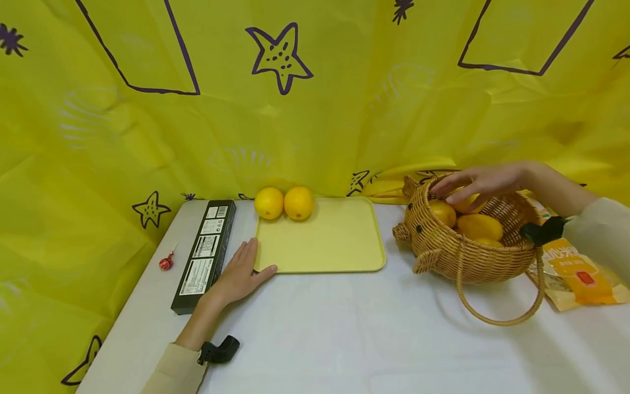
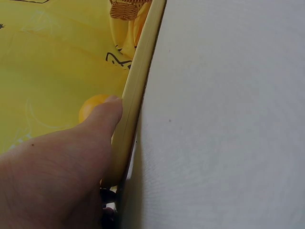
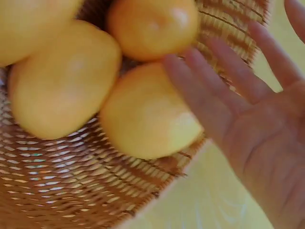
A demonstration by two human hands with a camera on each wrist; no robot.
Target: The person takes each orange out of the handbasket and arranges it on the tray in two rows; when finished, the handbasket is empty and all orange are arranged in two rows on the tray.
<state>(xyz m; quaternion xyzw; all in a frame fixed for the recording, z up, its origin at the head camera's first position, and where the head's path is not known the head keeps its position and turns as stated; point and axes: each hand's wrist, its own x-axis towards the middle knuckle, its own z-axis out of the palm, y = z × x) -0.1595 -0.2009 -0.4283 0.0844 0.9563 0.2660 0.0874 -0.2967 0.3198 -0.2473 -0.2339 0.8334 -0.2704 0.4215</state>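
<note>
My left hand (image 1: pixel 239 277) rests at the near left corner of a pale yellow tray (image 1: pixel 320 246). Its thumb lies along the front edge and the fingers along the left side; the left wrist view shows the thumb at the tray's rim (image 2: pixel 136 90). Two oranges (image 1: pixel 269 203) (image 1: pixel 299 203) sit side by side at the tray's far left. Over on the right, my right hand (image 1: pixel 484 180) reaches over a pig-shaped wicker basket (image 1: pixel 438 249), fingers spread out. In the right wrist view its fingertips overlap a round yellow-orange fruit (image 3: pixel 147 114), among several similar fruits (image 3: pixel 66 81).
A long black box (image 1: pixel 204 257) with white labels lies left of the tray, beside a red-wrapped lollipop (image 1: pixel 166 263). The basket's handle (image 1: pixel 502 322) hangs toward the front. Behind the basket on the right lies an orange-and-cream food packet (image 1: pixel 576 276). A yellow patterned cloth (image 1: pixel 325 131) borders the table's back.
</note>
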